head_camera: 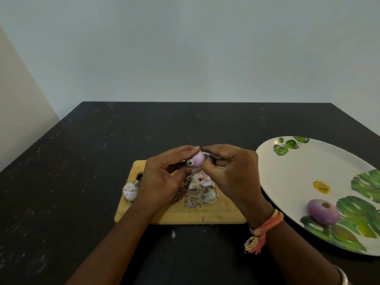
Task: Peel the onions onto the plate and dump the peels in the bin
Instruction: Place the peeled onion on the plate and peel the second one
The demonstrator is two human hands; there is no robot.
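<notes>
My left hand grips a small purple onion above the wooden cutting board, root end turned toward me. My right hand pinches a strip of skin at the onion's top right. A heap of dry peels lies on the board under my hands. One unpeeled onion sits at the board's left edge. A peeled purple onion rests on the white leaf-patterned plate at the right. No bin is in view.
The black table runs to a pale wall behind. A scrap of peel lies on the table just in front of the board. The plate carries a yellow sticker.
</notes>
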